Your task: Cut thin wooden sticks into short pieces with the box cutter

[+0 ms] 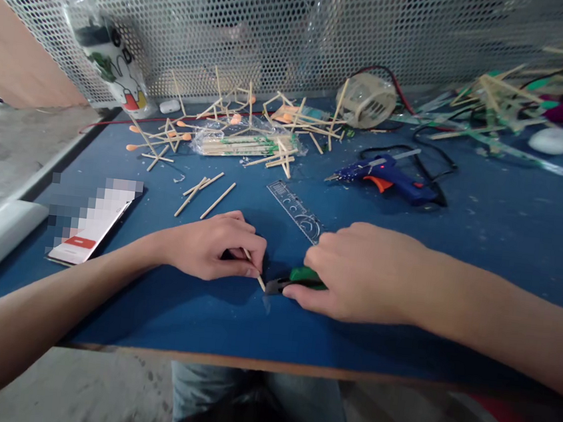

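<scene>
My left hand [215,244] rests on the blue table [161,306], fingers pinched on a thin wooden stick [255,270] that pokes out towards the right. My right hand [360,270] is closed round a green and black cutter [290,280], whose tip meets the end of the stick. A clear plastic ruler [295,210] lies just behind both hands.
Loose sticks [205,195] lie behind my left hand. A phone [93,225] sits at the left, a blue glue gun [390,179] with its cord at the back right. Stick frames and a packet of sticks [241,141] crowd the back by the perforated metal screen.
</scene>
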The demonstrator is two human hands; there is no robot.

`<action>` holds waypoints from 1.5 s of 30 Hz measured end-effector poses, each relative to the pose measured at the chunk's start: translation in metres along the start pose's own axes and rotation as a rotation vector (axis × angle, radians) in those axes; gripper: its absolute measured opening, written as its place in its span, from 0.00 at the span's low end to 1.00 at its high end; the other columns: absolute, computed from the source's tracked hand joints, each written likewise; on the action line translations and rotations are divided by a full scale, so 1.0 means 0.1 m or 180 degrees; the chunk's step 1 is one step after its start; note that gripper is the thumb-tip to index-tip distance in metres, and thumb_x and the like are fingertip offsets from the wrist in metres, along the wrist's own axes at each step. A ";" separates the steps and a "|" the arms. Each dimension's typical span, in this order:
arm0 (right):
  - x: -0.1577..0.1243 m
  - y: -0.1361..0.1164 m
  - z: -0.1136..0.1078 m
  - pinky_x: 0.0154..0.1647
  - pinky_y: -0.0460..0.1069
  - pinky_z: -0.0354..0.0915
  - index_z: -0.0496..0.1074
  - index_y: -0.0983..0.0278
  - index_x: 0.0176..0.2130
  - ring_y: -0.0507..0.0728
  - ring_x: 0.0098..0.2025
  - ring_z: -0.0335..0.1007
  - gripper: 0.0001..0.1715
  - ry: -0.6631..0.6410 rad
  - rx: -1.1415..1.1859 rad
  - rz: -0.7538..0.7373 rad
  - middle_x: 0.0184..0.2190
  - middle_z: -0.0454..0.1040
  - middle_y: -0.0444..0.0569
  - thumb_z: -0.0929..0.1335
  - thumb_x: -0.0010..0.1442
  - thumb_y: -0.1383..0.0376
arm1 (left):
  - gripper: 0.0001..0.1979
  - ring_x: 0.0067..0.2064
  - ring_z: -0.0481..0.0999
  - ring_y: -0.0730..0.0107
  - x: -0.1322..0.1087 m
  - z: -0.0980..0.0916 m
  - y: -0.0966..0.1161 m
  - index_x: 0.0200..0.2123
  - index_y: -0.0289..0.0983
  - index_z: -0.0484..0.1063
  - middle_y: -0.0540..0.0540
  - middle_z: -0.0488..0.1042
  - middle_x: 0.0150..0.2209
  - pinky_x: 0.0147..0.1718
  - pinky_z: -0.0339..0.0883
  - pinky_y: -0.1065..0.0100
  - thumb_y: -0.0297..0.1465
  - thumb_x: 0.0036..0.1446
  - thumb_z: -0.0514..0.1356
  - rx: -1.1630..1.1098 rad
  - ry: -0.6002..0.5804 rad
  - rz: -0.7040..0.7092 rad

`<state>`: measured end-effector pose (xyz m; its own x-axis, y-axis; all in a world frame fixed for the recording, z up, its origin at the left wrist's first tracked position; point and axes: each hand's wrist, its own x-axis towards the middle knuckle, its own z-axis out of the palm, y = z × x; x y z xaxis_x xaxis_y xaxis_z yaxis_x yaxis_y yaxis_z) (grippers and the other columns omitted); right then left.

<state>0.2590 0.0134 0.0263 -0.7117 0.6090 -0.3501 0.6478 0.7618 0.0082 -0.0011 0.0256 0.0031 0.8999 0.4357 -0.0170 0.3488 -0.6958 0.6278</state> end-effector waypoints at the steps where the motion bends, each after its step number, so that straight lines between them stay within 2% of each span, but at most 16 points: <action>1: -0.01 -0.02 0.01 0.25 0.53 0.44 0.76 0.59 0.26 0.61 0.21 0.68 0.33 0.0007 -0.0017 -0.0008 0.21 0.76 0.52 0.61 0.69 0.42 | 0.07 0.38 0.78 0.69 0.00 0.00 0.00 0.41 0.39 0.77 0.47 0.81 0.36 0.51 0.57 0.63 0.32 0.73 0.60 0.0012 -0.0004 -0.0002; 5: -0.04 -0.03 0.06 0.25 0.52 0.42 0.76 0.60 0.27 0.61 0.21 0.69 0.32 0.0151 -0.0267 -0.0036 0.20 0.75 0.53 0.62 0.70 0.43 | 0.08 0.38 0.78 0.69 -0.01 0.00 0.00 0.41 0.39 0.76 0.46 0.82 0.37 0.53 0.58 0.63 0.34 0.74 0.59 0.0025 -0.0028 0.0007; 10: 0.04 0.15 0.09 0.26 0.51 0.38 0.76 0.60 0.34 0.59 0.22 0.69 0.33 0.0481 -0.0692 -0.0576 0.22 0.77 0.51 0.61 0.72 0.40 | 0.07 0.38 0.78 0.69 -0.01 0.00 -0.01 0.41 0.40 0.76 0.46 0.82 0.36 0.53 0.59 0.63 0.33 0.73 0.60 0.0007 -0.0024 0.0007; 16: 0.15 0.34 0.17 0.29 0.51 0.35 0.72 0.62 0.34 0.54 0.21 0.65 0.32 0.0994 -0.0645 -0.0871 0.22 0.76 0.48 0.60 0.74 0.41 | 0.05 0.38 0.78 0.70 -0.01 -0.01 -0.01 0.41 0.40 0.77 0.48 0.81 0.35 0.52 0.59 0.64 0.31 0.71 0.61 0.0033 -0.0007 0.0031; 20: 0.17 0.38 0.23 0.31 0.52 0.34 0.70 0.62 0.32 0.52 0.20 0.61 0.31 0.1231 -0.0603 -0.1023 0.20 0.74 0.47 0.60 0.74 0.42 | 0.06 0.38 0.78 0.69 -0.02 -0.01 -0.01 0.41 0.40 0.77 0.47 0.82 0.36 0.52 0.60 0.63 0.33 0.72 0.61 0.0032 -0.0012 0.0000; 24: 0.19 0.41 0.27 0.31 0.53 0.34 0.71 0.61 0.33 0.53 0.21 0.61 0.29 0.1471 -0.0770 -0.1172 0.21 0.74 0.46 0.60 0.74 0.44 | 0.08 0.38 0.78 0.68 -0.02 -0.01 0.01 0.41 0.38 0.77 0.45 0.82 0.36 0.53 0.60 0.61 0.33 0.73 0.60 -0.0003 -0.0049 0.0003; 31: 0.26 0.49 0.27 0.30 0.52 0.36 0.71 0.61 0.33 0.54 0.23 0.62 0.28 0.1405 -0.0903 -0.1208 0.23 0.74 0.46 0.61 0.73 0.45 | 0.06 0.42 0.79 0.68 -0.02 -0.01 0.02 0.42 0.37 0.75 0.47 0.82 0.39 0.53 0.58 0.62 0.30 0.74 0.59 0.0007 -0.0063 0.0039; 38: 0.26 0.51 0.30 0.30 0.52 0.36 0.71 0.61 0.32 0.53 0.23 0.59 0.32 0.1622 -0.0612 -0.1310 0.21 0.72 0.44 0.59 0.74 0.42 | 0.06 0.41 0.79 0.67 -0.03 0.00 -0.01 0.41 0.38 0.76 0.46 0.83 0.39 0.53 0.59 0.61 0.31 0.73 0.60 -0.0023 -0.0042 0.0056; 45: 0.27 0.48 0.34 0.30 0.52 0.35 0.71 0.60 0.32 0.54 0.22 0.59 0.32 0.1839 -0.0768 -0.1386 0.20 0.72 0.43 0.58 0.75 0.42 | 0.04 0.41 0.80 0.67 -0.03 0.00 -0.01 0.42 0.37 0.76 0.45 0.83 0.39 0.53 0.58 0.63 0.29 0.72 0.61 -0.0023 0.0014 0.0113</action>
<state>0.2804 0.0593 -0.0148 -0.9614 0.2109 0.1769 0.2461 0.9464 0.2093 -0.0045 0.0250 0.0020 0.9105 0.4134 0.0086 0.3149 -0.7068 0.6335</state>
